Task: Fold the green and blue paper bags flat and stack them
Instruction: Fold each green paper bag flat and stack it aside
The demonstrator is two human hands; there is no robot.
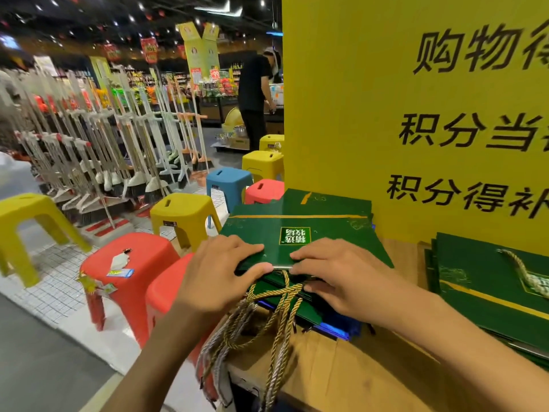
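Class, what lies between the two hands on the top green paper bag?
Head view: only the bare near edge of the flat green paper bag, between left hand and right hand.

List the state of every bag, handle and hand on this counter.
top green bag, folded flat, lying on the stack, pressed down
stack, flat bags piled on the wooden counter, blue edges showing below
gold rope handles, loose, hanging over the counter's edge
right-hand pile, green bags lying flat, rope handle on top
left hand, fingers straight, pressing the top bag
right hand, fingers straight, pressing its near edge
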